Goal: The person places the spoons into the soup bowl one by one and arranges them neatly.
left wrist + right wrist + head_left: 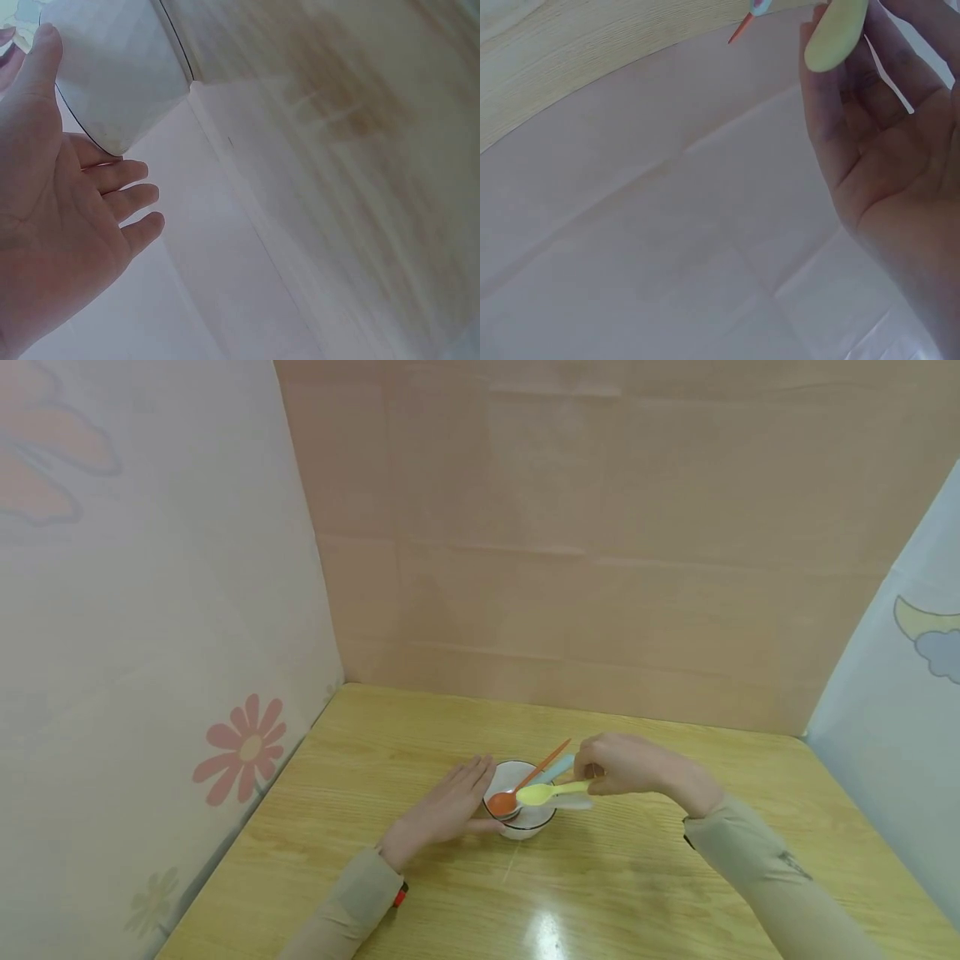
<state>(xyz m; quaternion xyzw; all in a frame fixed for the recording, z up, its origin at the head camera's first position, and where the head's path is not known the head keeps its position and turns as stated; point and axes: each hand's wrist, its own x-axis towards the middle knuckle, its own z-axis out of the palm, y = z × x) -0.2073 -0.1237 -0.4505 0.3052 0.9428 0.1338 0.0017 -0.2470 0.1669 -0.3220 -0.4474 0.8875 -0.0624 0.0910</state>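
Note:
A white bowl with a dark rim (pixel 522 832) stands on the wooden table. My left hand (pixel 448 803) holds its left side, thumb along the near wall and fingers by the far rim; the left wrist view shows the bowl (pixel 124 71) between thumb and index finger. My right hand (pixel 630 766) pinches a yellow spoon (pixel 536 794) by its handle, the spoon's head over the bowl. In the bowl lies an orange spoon (pixel 502 803), its handle leaning out to the far right. A light blue handle (pixel 557 767) and a whitish handle (pixel 574 802) also stick out over the rim.
The wooden table (pixel 390 727) meets a pinkish-brown sheet (pixel 600 610) at the back. A flower-patterned panel (pixel 172 635) borders it on the left, and a pale blue panel (pixel 892 718) on the right.

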